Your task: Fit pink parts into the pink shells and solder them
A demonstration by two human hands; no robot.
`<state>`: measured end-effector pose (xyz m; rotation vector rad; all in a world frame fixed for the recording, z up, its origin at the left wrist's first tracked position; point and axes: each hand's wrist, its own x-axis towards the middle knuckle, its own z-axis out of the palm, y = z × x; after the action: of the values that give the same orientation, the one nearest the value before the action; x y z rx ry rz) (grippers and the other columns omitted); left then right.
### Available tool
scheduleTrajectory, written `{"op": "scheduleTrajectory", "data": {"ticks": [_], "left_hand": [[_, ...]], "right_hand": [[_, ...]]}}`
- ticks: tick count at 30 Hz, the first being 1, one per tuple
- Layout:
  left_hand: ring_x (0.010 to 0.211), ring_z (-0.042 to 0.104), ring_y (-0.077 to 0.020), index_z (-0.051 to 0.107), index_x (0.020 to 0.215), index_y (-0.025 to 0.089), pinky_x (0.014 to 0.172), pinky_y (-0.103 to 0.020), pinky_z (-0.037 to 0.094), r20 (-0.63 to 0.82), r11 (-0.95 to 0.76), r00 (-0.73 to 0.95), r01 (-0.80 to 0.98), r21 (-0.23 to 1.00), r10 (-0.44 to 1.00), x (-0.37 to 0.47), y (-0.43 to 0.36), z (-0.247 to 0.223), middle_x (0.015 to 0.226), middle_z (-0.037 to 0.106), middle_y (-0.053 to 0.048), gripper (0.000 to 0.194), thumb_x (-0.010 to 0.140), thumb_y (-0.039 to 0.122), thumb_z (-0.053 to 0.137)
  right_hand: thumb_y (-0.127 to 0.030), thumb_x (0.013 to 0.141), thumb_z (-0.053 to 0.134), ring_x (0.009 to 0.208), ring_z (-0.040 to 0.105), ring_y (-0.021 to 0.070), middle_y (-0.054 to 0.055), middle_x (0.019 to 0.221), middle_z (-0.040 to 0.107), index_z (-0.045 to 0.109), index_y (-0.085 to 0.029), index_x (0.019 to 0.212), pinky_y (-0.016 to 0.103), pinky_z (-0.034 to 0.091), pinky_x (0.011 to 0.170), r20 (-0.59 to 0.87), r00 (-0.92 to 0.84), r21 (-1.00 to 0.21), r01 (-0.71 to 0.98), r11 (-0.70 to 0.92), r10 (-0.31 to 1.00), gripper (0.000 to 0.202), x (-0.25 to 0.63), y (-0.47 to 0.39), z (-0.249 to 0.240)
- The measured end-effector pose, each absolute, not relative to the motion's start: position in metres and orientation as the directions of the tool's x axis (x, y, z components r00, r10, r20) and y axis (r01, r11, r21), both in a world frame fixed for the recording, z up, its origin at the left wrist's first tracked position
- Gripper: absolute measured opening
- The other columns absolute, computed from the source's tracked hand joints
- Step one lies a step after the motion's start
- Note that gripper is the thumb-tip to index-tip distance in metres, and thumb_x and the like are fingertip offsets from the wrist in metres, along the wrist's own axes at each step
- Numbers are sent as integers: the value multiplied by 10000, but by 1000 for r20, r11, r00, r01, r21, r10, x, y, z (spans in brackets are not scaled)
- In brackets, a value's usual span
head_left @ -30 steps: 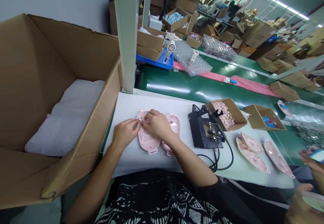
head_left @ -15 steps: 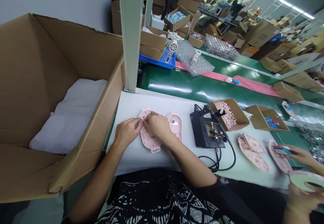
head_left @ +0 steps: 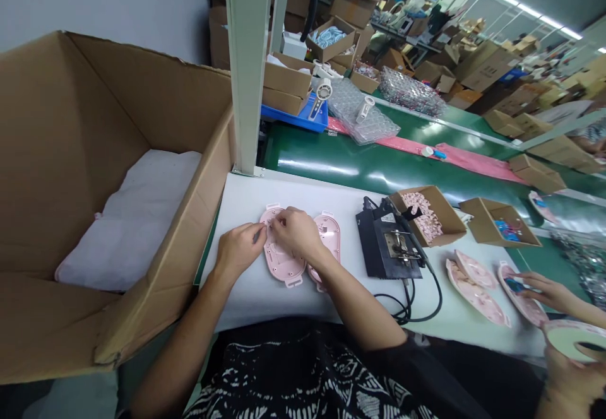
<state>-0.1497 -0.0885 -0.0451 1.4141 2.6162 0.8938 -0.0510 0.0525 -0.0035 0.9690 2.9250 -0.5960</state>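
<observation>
A pink plastic shell (head_left: 284,267), oval with small posts inside and tabs at its ends, lies open side up on the white table. At its upper left edge is my left hand (head_left: 240,247), thumb and forefinger pinched together; what they hold, if anything, is too small to make out. My right hand (head_left: 297,233) reaches over the shell's upper part with its fingertips closed; anything between them is hidden. A second pink shell (head_left: 332,236) lies just right of the first, partly covered by my right hand and forearm.
Right of the shells stands a black machine (head_left: 388,242) with cables. Beyond are a carton of small pink parts (head_left: 423,217) and more pink shells (head_left: 476,289). A co-worker's hand (head_left: 544,289) works at far right. A large carton (head_left: 189,217) stands left, a green conveyor (head_left: 307,157) behind.
My right hand's fingers have shifted slightly right and back from the left fingertips. My left hand stays at the shell's edge. At far right the co-worker's hand has moved a little left.
</observation>
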Motion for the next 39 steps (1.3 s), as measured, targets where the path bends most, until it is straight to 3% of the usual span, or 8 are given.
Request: {"op": "scheduleTrajectory", "data": {"ticks": [9, 18, 25, 28, 31, 35, 39], "left_hand": [[695, 626, -152, 773, 952, 259, 614, -301, 341, 222, 420, -576, 763, 491, 787, -149, -90, -43, 780, 731, 4, 276, 974, 352, 514], [768, 679, -184, 752, 1167, 310, 598, -303, 354, 177, 434, -540, 798, 418, 823, -146, -88, -39, 889, 767, -17, 309, 981, 336, 506], [756, 685, -201, 687, 1294, 326, 563, -324, 303, 136, 429, -499, 832, 351, 856, -145, -85, -33, 898, 771, -23, 359, 1000, 333, 481], [773, 688, -196, 692, 1283, 326, 583, -319, 324, 136, 432, -506, 826, 362, 852, -145, -85, -34, 902, 772, -16, 355, 1006, 342, 472], [816, 692, -184, 715, 1239, 322, 619, -305, 362, 145, 408, -490, 829, 382, 860, -145, -86, -35, 909, 770, -13, 343, 1012, 363, 461], [809, 691, -181, 730, 1194, 321, 614, -298, 366, 144, 371, -442, 858, 355, 885, -145, -84, -34, 891, 767, -10, 315, 997, 355, 486], [797, 690, -187, 721, 1209, 316, 604, -303, 363, 122, 379, -438, 864, 332, 891, -147, -82, -34, 914, 769, -16, 322, 993, 340, 484]], "right_hand": [[-364, 959, 473, 827, 626, 177, 45, 964, 690, 687, -207, 863, 283, 379, 694, -119, -825, -350, 556, 754, 553, 283, -51, 57, -2], [-369, 945, 555, 821, 624, 149, 15, 1002, 653, 666, -221, 950, 277, 371, 667, -81, -881, -418, 455, 786, 467, 186, -42, 62, 2], [-359, 1002, 478, 885, 622, 162, 40, 1028, 656, 659, -206, 999, 269, 391, 699, -90, -877, -399, 467, 790, 473, 237, -39, 60, -3], [-339, 990, 485, 861, 615, 159, 28, 1018, 651, 646, -212, 993, 268, 406, 706, -63, -882, -453, 443, 774, 467, 205, -38, 64, -5], [-252, 960, 480, 898, 604, 156, 34, 1050, 638, 635, -200, 1033, 268, 442, 785, 4, -870, -539, 414, 734, 494, 179, -39, 72, -7], [-249, 902, 555, 1133, 527, 219, 74, 1250, 598, 627, -184, 1186, 334, 424, 1015, 108, -865, -556, 356, 751, 490, 300, -48, 79, -10], [-227, 878, 566, 1173, 514, 229, 91, 1324, 591, 572, -171, 1313, 364, 411, 1066, 48, -905, -576, 320, 752, 422, 439, -57, 84, -13]]}}
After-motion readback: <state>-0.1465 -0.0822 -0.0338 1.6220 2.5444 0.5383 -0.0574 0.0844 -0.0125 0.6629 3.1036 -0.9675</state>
